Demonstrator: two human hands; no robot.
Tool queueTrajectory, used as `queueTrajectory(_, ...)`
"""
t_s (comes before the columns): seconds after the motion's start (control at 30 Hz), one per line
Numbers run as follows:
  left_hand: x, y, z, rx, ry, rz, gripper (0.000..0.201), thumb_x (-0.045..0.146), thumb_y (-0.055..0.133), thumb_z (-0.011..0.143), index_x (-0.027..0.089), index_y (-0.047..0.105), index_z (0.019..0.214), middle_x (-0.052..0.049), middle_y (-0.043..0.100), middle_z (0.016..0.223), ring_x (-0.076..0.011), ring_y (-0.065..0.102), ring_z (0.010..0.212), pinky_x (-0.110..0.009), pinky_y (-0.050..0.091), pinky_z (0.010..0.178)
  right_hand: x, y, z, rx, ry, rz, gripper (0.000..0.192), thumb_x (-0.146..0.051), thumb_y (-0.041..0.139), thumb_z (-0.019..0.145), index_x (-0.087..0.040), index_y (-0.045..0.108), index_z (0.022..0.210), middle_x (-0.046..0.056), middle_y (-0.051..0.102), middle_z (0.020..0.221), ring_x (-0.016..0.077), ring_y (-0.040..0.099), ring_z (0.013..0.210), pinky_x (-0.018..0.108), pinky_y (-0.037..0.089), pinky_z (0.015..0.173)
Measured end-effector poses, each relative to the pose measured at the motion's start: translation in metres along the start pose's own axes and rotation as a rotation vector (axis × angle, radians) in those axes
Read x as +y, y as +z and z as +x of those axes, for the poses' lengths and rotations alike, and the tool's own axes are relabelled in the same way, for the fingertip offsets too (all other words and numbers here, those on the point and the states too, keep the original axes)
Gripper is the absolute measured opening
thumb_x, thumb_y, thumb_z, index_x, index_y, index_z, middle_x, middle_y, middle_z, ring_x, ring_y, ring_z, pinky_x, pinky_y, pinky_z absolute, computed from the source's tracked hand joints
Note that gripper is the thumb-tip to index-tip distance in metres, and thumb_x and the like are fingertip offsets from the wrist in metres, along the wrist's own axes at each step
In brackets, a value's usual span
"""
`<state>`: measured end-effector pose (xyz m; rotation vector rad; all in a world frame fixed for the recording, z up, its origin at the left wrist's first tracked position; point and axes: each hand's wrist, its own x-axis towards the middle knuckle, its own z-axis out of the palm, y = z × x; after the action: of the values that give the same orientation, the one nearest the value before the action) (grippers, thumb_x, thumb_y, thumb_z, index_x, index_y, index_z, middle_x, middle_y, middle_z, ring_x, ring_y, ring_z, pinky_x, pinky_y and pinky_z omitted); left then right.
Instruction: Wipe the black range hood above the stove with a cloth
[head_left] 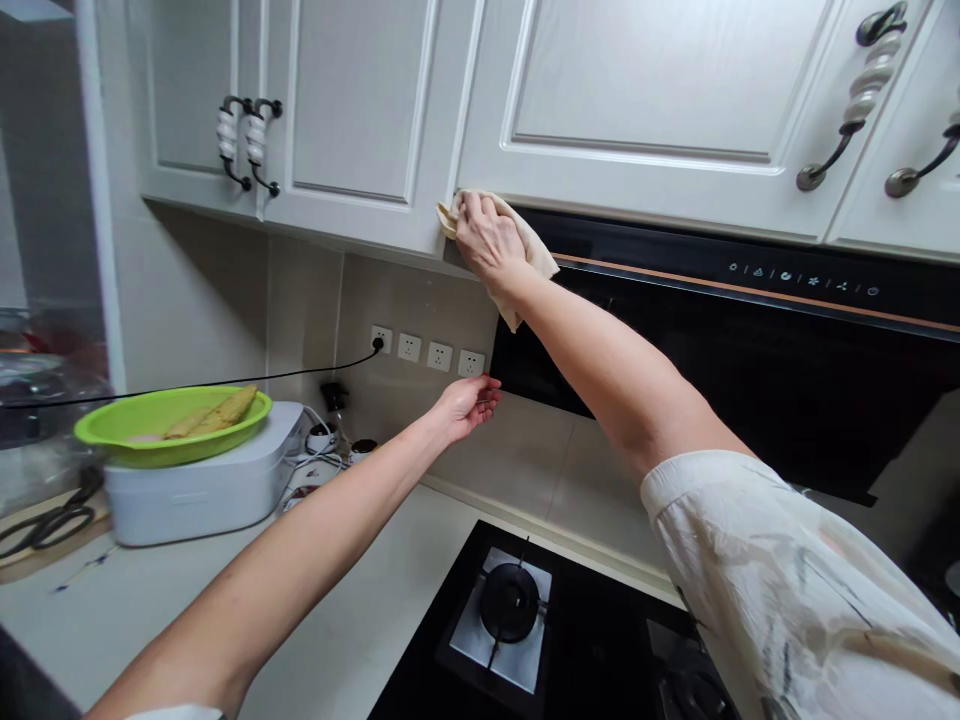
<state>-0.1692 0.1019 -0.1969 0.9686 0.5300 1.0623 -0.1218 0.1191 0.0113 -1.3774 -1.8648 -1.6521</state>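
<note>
My right hand (489, 238) is closed on a cream cloth (536, 248). It presses the cloth against the top left corner of the black range hood (675, 330), just under the white wall cabinet (637, 90). The cloth's loose end hangs below my wrist. Lower down, my left hand (469, 405) is at the hood's bottom left corner, palm turned upward. Its fingers are loosely bent and apart, with nothing seen in them. The fingertips reach the hood's edge; whether they touch it I cannot tell.
Below is a black gas hob (600, 650) with a burner (510, 602). A row of sockets (440, 356) is on the wall, one with a black plug. On the left, a green basin (150, 450) stands on a white box (202, 500), near black scissors (56, 520).
</note>
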Motion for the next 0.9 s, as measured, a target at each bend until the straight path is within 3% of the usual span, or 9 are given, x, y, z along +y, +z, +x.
queueTrajectory(0.2, -0.010, 0.026, -0.007, 0.013, -0.041, 0.025, 0.037, 0.017, 0.048, 0.108, 0.011, 0.064, 0.075, -0.004, 0.061, 0.058, -0.0083, 0.053, 0.042, -0.017, 0.039, 0.041, 0.011, 0.002, -0.033, 0.039, -0.093, -0.049, 0.049, -0.011, 0.022, 0.101, 0.000, 0.051, 0.139, 0.027, 0.054, 0.132, 0.0323, 0.054, 0.123, 0.046, 0.054, 0.095)
queueTrajectory(0.4, -0.021, 0.052, -0.014, -0.021, -0.064, 0.052, 0.036, 0.018, 0.046, 0.109, 0.010, 0.063, 0.079, -0.004, 0.062, 0.059, -0.0080, 0.054, 0.043, -0.017, 0.043, 0.043, 0.046, -0.013, -0.072, 0.016, -0.135, -0.132, 0.050, -0.011, 0.018, 0.104, -0.001, 0.048, 0.142, 0.023, 0.054, 0.131, 0.0296, 0.055, 0.124, 0.042, 0.052, 0.097)
queueTrajectory(0.63, -0.035, 0.088, -0.019, -0.079, -0.086, 0.086, 0.033, 0.019, 0.047, 0.108, 0.011, 0.063, 0.081, -0.004, 0.064, 0.061, -0.0084, 0.057, 0.044, -0.016, 0.043, 0.043, 0.112, -0.038, -0.140, -0.024, -0.179, -0.188, 0.052, -0.014, 0.015, 0.106, -0.003, 0.045, 0.147, 0.021, 0.056, 0.128, 0.0295, 0.054, 0.122, 0.043, 0.050, 0.095)
queueTrajectory(0.9, -0.059, 0.137, -0.028, -0.147, -0.127, 0.117, 0.032, 0.019, 0.049, 0.107, 0.011, 0.065, 0.081, -0.004, 0.064, 0.061, -0.0081, 0.057, 0.044, -0.015, 0.043, 0.043, 0.205, -0.086, -0.241, -0.121, -0.051, -0.180, 0.054, -0.021, 0.016, 0.108, -0.010, 0.048, 0.151, 0.020, 0.061, 0.122, 0.0293, 0.054, 0.117, 0.042, 0.044, 0.094)
